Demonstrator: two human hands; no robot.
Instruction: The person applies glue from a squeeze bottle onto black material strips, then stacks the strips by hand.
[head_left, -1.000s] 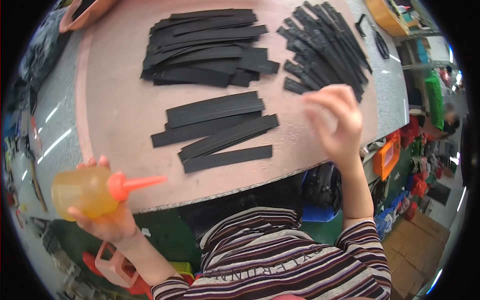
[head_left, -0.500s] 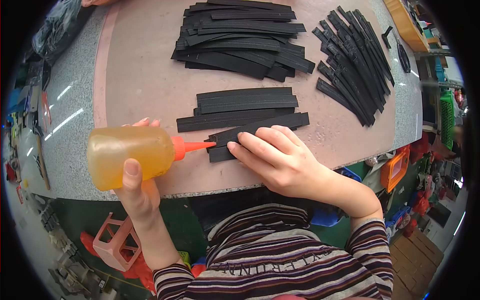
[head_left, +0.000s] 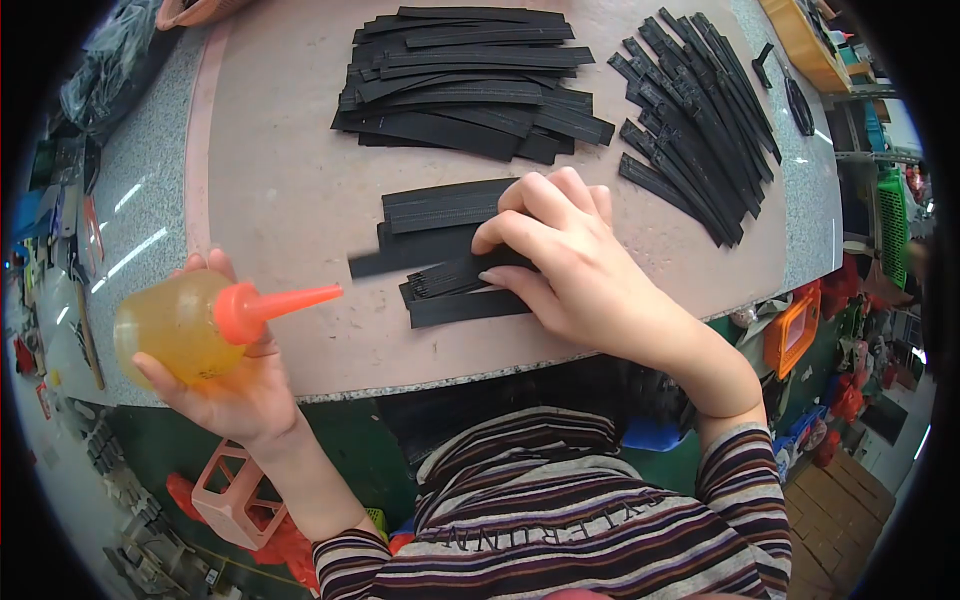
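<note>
My left hand (head_left: 240, 395) is wrapped round a clear squeeze bottle (head_left: 170, 325) of amber liquid, its red nozzle (head_left: 290, 303) pointing right and clear of the strips. Over the near group of black strips (head_left: 440, 208), my right hand (head_left: 560, 255) pinches a black strip (head_left: 450, 275) between thumb and fingers. The fingers hide part of that strip and the right ends of those beside it. Below it lies another black strip (head_left: 460, 310), close to the table's front edge.
A large pile of black strips (head_left: 460, 90) lies at the back of the pink-topped table (head_left: 280, 180). Fanned black strips (head_left: 700, 120) lie at the right, near scissors (head_left: 798, 105). A pink stool (head_left: 235, 500) stands below the table at the left.
The bottle has moved left, its nozzle away from the strips. My right hand has risen and closed on a strip; before, its fingers rested on the strips.
</note>
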